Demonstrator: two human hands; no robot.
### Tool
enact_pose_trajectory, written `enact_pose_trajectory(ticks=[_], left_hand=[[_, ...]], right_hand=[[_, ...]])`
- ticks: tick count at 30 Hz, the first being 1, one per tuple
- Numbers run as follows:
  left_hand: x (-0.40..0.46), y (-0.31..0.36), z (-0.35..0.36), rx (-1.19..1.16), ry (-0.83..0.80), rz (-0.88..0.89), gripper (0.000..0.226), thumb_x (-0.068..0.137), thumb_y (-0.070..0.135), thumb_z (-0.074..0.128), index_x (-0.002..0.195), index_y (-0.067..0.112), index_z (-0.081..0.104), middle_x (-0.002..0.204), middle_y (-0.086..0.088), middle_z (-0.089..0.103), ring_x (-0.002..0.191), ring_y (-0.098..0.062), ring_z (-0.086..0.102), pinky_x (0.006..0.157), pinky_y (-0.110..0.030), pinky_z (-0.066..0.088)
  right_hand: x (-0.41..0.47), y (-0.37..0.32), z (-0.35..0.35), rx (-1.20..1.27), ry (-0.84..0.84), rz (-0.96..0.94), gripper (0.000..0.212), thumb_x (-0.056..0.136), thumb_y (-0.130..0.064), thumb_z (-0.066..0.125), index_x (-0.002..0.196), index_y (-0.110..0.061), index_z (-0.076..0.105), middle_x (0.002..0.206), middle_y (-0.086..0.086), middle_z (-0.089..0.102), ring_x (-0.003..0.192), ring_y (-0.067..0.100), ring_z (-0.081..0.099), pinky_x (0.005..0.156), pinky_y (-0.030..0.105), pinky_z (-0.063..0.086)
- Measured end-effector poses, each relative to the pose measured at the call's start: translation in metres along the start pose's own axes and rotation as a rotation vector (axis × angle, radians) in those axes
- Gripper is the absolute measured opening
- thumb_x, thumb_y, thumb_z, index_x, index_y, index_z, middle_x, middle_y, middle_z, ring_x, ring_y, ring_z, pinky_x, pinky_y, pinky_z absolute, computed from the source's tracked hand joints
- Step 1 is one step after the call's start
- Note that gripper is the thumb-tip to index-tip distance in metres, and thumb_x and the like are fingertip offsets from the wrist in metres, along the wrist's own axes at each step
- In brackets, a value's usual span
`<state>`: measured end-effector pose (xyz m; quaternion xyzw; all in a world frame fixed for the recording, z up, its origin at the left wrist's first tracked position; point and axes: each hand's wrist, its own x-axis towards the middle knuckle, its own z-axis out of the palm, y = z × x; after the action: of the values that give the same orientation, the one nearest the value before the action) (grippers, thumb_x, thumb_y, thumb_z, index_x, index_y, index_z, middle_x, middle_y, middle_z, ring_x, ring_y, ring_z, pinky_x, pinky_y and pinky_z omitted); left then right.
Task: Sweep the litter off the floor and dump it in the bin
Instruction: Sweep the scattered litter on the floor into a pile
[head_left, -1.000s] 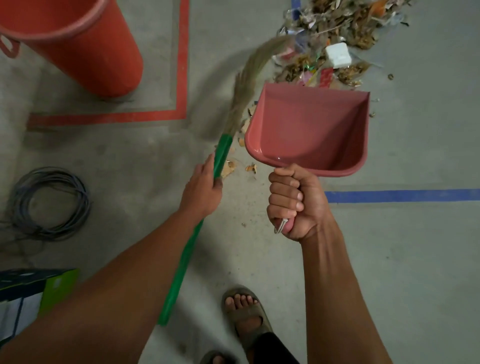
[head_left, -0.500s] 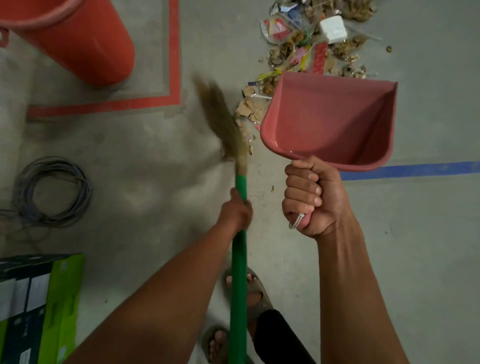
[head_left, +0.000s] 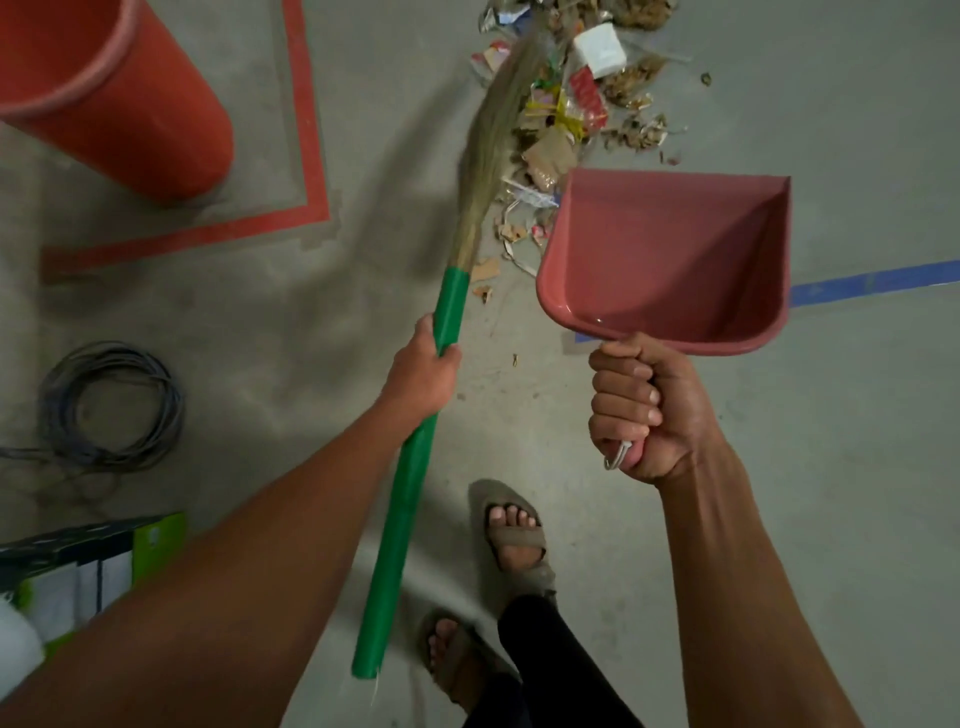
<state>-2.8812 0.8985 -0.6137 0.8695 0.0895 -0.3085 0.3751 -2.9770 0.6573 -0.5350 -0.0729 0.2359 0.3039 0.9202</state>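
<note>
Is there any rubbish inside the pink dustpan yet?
No, the pink dustpan looks bare inside. The litter lies on the floor beside and beyond it. The floor under the pan is hidden.

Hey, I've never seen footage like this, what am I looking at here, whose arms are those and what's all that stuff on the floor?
No machine here: a person wears a camera on the head, looking down at their own arms and sandalled feet. The left hand grips a green-handled broom, its bristles reaching into a litter pile of paper scraps and wrappers. The right hand grips the handle of an empty pink dustpan beside that pile. On the concrete floor stand an orange bin, a coiled grey cable and a green box.
</note>
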Motion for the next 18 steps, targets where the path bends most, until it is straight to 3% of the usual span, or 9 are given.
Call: enact_pose_trajectory(ticks=[4, 7, 10, 12, 14, 18], left_hand=[[-0.040, -0.002, -0.005, 0.099, 0.091, -0.139, 0.041, 0.105, 0.036, 0.045, 0.142, 0.022, 0.036, 0.102, -0.014, 0.067, 0.080, -0.032, 0.067, 0.070, -0.041, 0.055], [-0.058, 0.007, 0.006, 0.124, 0.103, -0.294, 0.047, 0.108, 0.037, 0.043, 0.149, 0.019, 0.029, 0.120, -0.021, 0.066, 0.087, -0.033, 0.064, 0.073, -0.042, 0.052], [-0.060, 0.019, 0.029, 0.105, -0.011, -0.498, 0.065, 0.110, 0.031, 0.040, 0.165, 0.020, 0.006, 0.141, -0.021, 0.055, 0.093, -0.028, 0.059, 0.068, -0.036, 0.048], [-0.050, 0.028, 0.050, 0.082, -0.132, -0.575, 0.070, 0.107, 0.026, 0.040, 0.166, 0.017, 0.003, 0.146, -0.023, 0.050, 0.108, -0.034, 0.064, 0.082, -0.038, 0.057], [-0.036, 0.043, 0.071, 0.043, -0.245, -0.560, 0.070, 0.104, 0.026, 0.042, 0.165, 0.017, 0.007, 0.143, -0.023, 0.052, 0.108, -0.036, 0.067, 0.087, -0.043, 0.061], [0.008, 0.092, 0.096, -0.082, -0.296, -0.455, 0.057, 0.103, 0.027, 0.047, 0.156, 0.021, 0.026, 0.117, -0.020, 0.064, 0.083, -0.029, 0.069, 0.064, -0.039, 0.062]], right_hand=[[-0.012, -0.017, 0.013, 0.026, 0.052, -0.016, 0.038, 0.095, -0.020, 0.043, 0.060, -0.027, 0.029, 0.042, -0.011, 0.020, 0.032, 0.007, 0.019, 0.037, 0.021, 0.016], [-0.011, -0.031, 0.021, 0.028, 0.086, -0.002, 0.038, 0.094, -0.020, 0.042, 0.060, -0.027, 0.029, 0.042, -0.012, 0.020, 0.032, 0.007, 0.017, 0.038, 0.021, 0.015], [-0.009, -0.047, 0.026, 0.035, 0.088, 0.023, 0.038, 0.094, -0.019, 0.044, 0.059, -0.026, 0.031, 0.042, -0.012, 0.020, 0.032, 0.007, 0.018, 0.039, 0.021, 0.014], [-0.009, -0.060, 0.023, 0.047, 0.106, 0.046, 0.037, 0.094, -0.019, 0.043, 0.059, -0.026, 0.031, 0.042, -0.012, 0.020, 0.032, 0.007, 0.018, 0.039, 0.021, 0.014], [-0.011, -0.072, 0.019, 0.059, 0.115, 0.069, 0.037, 0.093, -0.019, 0.042, 0.058, -0.026, 0.031, 0.043, -0.012, 0.020, 0.032, 0.007, 0.018, 0.039, 0.021, 0.014], [-0.017, -0.088, 0.005, 0.061, 0.169, 0.083, 0.039, 0.095, -0.020, 0.040, 0.058, -0.026, 0.029, 0.042, -0.012, 0.019, 0.032, 0.007, 0.016, 0.038, 0.021, 0.014]])
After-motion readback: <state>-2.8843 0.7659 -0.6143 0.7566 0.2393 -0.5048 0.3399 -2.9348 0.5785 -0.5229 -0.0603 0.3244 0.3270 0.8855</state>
